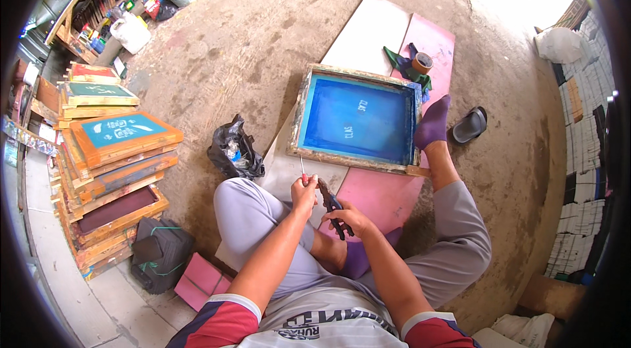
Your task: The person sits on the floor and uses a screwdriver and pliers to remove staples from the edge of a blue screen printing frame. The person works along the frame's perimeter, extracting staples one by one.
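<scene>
My left hand (304, 197) is closed round the red handle of a thin screwdriver (304, 178), whose metal shaft points away from me. My right hand (353, 219) grips a dark, long-shaped hand tool (333, 207) with bluish parts, perhaps pliers; its exact kind is unclear. The tool's far end reaches up beside my left fingers. Just beyond both hands lies a screen-printing frame (303, 113), its worn wooden border round a blue mesh with pale lettering. My foot in a purple sock (432, 123) rests against the frame's right side.
Pink and white boards (378, 197) lie under the frame, bearing a tape roll (422, 62) and a dark cloth. A black plastic bag (229, 139) sits left of my knee. Stacked wooden screens (125, 138) stand at left. A grey sandal (469, 126) lies at right.
</scene>
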The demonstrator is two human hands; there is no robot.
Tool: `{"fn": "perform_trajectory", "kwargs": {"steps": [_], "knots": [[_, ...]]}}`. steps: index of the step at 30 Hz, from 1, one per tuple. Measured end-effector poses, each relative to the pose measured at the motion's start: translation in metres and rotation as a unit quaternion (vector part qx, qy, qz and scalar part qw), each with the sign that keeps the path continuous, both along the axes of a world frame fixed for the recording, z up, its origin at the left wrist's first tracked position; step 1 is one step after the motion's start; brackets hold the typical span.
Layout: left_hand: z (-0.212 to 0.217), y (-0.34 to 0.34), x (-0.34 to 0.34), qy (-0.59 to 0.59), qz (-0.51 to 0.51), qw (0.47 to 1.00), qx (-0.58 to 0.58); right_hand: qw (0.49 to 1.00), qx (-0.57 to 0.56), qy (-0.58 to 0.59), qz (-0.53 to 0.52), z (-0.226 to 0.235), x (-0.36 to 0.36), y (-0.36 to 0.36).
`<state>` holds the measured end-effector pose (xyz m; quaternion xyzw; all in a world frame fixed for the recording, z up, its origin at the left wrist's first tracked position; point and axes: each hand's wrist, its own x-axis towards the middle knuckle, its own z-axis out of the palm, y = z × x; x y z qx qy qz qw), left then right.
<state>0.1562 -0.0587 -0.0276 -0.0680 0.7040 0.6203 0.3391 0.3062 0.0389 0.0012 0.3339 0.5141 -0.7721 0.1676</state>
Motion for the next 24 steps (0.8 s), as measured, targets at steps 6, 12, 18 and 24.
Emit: {"fn": "perform_trajectory", "kwargs": {"steps": [6,12,18,24], "knots": [[-0.012,0.006,0.005,0.093,-0.035,0.994,-0.052,0.997,-0.051,-0.032,-0.038,0.008,0.004,0.004],[-0.073,-0.007,-0.013,0.203,0.028,0.968,-0.145,0.990,0.003,-0.018,-0.142,0.010,-0.003,0.001],[-0.020,0.000,-0.008,0.030,0.057,0.991,-0.119,0.975,0.080,-0.056,-0.200,0.018,-0.013,0.014],[-0.017,-0.003,-0.009,0.041,0.066,0.992,-0.096,0.968,0.134,-0.048,-0.205,0.006,-0.026,0.011]]}}
